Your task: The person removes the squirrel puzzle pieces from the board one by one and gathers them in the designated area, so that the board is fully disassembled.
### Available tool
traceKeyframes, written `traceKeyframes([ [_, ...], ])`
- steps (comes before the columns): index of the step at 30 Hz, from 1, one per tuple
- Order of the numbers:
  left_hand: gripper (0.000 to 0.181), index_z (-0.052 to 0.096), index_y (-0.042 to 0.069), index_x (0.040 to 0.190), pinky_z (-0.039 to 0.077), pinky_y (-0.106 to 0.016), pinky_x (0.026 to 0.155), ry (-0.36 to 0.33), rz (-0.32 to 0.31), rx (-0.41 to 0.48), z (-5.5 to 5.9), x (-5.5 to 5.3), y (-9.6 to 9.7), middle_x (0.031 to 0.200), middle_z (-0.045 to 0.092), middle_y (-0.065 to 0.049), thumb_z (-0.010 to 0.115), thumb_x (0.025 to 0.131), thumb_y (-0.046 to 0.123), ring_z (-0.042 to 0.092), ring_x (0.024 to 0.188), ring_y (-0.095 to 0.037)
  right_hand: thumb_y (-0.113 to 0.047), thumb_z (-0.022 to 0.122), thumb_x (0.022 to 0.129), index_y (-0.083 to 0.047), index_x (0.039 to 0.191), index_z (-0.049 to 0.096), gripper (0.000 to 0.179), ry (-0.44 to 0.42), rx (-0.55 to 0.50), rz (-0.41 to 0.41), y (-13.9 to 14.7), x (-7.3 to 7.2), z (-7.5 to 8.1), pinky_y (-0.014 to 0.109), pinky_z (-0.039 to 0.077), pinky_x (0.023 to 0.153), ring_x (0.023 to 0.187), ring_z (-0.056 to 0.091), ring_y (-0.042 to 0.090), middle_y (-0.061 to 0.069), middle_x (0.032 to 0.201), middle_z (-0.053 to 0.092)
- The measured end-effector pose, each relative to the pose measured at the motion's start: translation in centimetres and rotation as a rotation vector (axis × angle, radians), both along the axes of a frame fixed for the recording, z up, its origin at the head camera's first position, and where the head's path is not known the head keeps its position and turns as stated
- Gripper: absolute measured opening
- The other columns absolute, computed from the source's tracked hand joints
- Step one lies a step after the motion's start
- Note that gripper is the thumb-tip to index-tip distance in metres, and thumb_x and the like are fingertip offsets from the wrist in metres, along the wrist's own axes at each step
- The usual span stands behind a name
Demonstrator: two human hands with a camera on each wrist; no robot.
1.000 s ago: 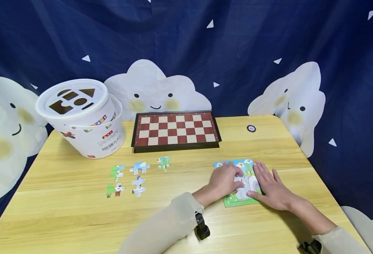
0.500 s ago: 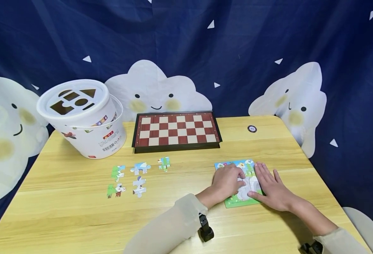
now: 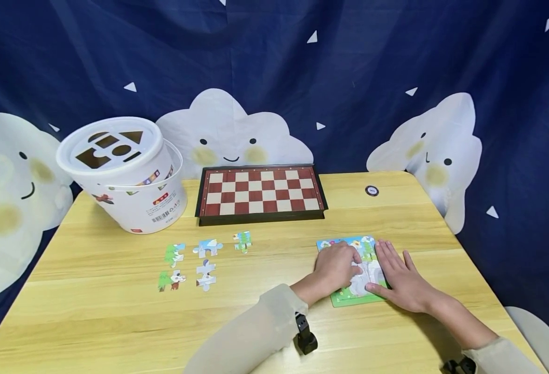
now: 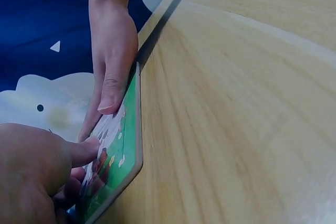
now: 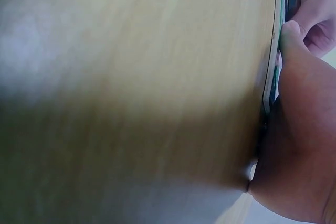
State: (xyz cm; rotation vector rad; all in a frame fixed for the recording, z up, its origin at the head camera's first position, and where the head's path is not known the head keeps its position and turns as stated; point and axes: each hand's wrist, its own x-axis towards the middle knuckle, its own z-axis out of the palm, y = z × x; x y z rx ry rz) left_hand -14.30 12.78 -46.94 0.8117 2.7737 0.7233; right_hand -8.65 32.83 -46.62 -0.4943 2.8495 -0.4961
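Blue-and-green rectangular puzzle board [image 3: 357,301] sits under the left hand [image 3: 335,267], fingers curled, grip unclear — right hand [image 3: 404,283] straight-fingered along its edge; piece-fitting seems underway, pressing down likely next.

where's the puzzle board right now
In the head view, the puzzle board lies right of centre on the table, nearer than the round chip, with the left hand over it and the right hand along its right edge.

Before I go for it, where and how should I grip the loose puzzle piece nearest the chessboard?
Likely best pinched by opposite side edges, coming straight down from above: the piece lies flat on the table, apart from the other loose pieces.
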Motion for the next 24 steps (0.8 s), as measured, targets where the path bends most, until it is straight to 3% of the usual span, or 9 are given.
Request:
traceKeyframes([
  [12, 0.01, 0.077, 0.027, 0.098, 0.047, -0.019, 0.073, 0.011, 0.011, 0.035, -0.22, -0.04, -0.02, 0.093, 0.063, 0.016, 0.071, 0.096, 0.036, 0.056, 0.089, 0.002, -0.05, 0.06, 0.1, 0.005, 0.16, 0.005, 0.098, 0.002, -0.005, 0.003, 0.17, -0.04, -0.1, 0.065, -0.007, 0.118, 0.154, -0.002, 0.042, 0.028, 0.166, 0.005],
  [24, 0.011, 0.076, 0.028, 0.094, 0.042, -0.017, 0.066, 0.0, 0.017, 0.065, -0.26, 0.06, -0.16, 0.086, 0.058, 0.016, 0.07, 0.097, 0.036, 0.05, 0.076, 0.003, -0.048, 0.06, 0.1, 0.006, 0.159, 0.006, 0.097, 0.021, -0.019, 0.019, 0.01, 0.05, -0.04, 0.065, -0.007, 0.118, 0.154, -0.001, 0.042, 0.03, 0.165, 0.007],
])
